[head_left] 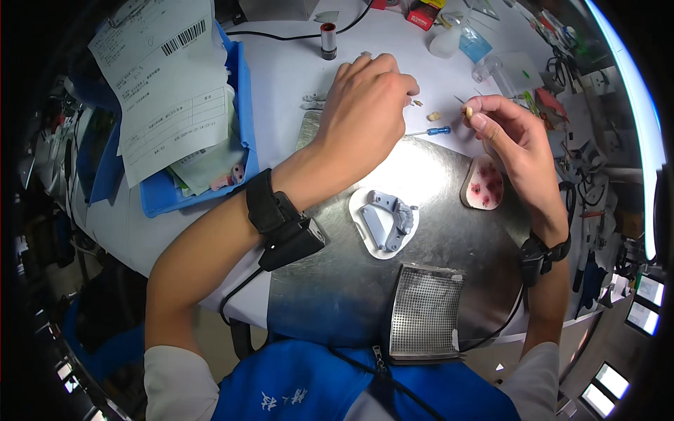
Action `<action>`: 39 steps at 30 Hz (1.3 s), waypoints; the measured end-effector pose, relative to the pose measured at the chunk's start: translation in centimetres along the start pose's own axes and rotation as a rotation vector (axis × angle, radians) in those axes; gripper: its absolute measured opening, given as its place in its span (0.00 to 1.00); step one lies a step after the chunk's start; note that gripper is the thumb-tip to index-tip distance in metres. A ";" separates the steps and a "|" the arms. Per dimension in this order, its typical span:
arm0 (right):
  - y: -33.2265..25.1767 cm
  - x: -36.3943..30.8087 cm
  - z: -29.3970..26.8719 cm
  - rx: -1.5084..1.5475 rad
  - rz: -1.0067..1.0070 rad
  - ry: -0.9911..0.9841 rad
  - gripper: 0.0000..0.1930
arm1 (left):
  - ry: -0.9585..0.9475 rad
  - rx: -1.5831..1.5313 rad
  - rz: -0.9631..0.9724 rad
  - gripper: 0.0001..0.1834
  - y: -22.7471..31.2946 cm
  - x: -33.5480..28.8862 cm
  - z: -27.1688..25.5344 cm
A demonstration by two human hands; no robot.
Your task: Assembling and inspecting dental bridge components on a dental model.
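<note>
My left hand reaches over the far edge of the metal plate, back upward, fingers bent. Its fingertips are largely hidden, and I cannot make out what they hold. To its right are a small blue-handled screwdriver and a loose tooth-coloured crown on the white table. My right hand pinches another small yellowish dental crown between thumb and fingers; a thin pointed tip shows beside it. Nearer to me, a grey dental model rests on a white base. A white pad with red stains lies below my right hand.
The metal plate covers the near table. A perforated metal sheet lies at its front edge. Left stands a blue bin with printed paper. A small cylinder stands behind; bottles and clutter fill the far right.
</note>
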State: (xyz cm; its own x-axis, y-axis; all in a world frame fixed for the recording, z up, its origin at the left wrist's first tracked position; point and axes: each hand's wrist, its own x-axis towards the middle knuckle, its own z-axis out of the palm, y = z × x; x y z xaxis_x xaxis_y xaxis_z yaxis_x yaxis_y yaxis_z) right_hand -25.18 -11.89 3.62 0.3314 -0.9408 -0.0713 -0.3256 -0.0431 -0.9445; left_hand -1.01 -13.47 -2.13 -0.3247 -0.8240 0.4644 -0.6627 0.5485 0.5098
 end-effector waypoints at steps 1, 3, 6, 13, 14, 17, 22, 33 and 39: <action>0.1 -0.1 -0.3 0.000 -0.004 0.000 0.11 | -0.020 -0.008 0.000 0.09 -0.1 0.3 0.2; 0.4 -0.3 -0.7 -0.042 -0.040 0.031 0.12 | -0.015 -0.056 0.002 0.08 -0.7 0.8 0.3; 0.6 -0.2 -0.8 -0.022 -0.042 0.024 0.12 | 0.009 -0.120 0.041 0.06 -1.5 1.0 0.6; 0.8 -0.5 -0.9 -0.011 -0.032 0.016 0.12 | -0.204 -0.696 -0.255 0.06 -0.2 1.6 -2.4; 0.8 -0.4 -0.9 -0.007 -0.029 0.008 0.13 | -0.202 -0.694 -0.254 0.06 -0.5 1.5 -2.3; 0.8 -0.3 -0.8 0.001 -0.021 -0.010 0.13 | -0.155 -0.862 -0.181 0.07 -1.1 1.3 -2.3; 1.1 -0.3 -0.7 -0.006 -0.006 -0.013 0.13 | -0.192 -0.879 -0.128 0.06 -0.9 1.3 -2.9; 1.6 -0.1 -0.6 -0.032 -0.004 0.001 0.14 | -0.034 -0.285 -0.047 0.06 -2.3 0.7 -0.8; 1.8 0.0 -0.2 -0.033 -0.009 -0.006 0.14 | -0.065 -0.140 -0.014 0.08 -2.5 0.4 -1.6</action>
State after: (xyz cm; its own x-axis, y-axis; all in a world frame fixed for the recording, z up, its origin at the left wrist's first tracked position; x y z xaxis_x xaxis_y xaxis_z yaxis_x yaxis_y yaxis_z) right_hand -25.94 -12.05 2.01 0.3398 -0.9382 -0.0652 -0.3515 -0.0623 -0.9341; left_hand 1.59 -15.00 -2.09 -0.3624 -0.8367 0.4106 -0.5684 0.5475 0.6141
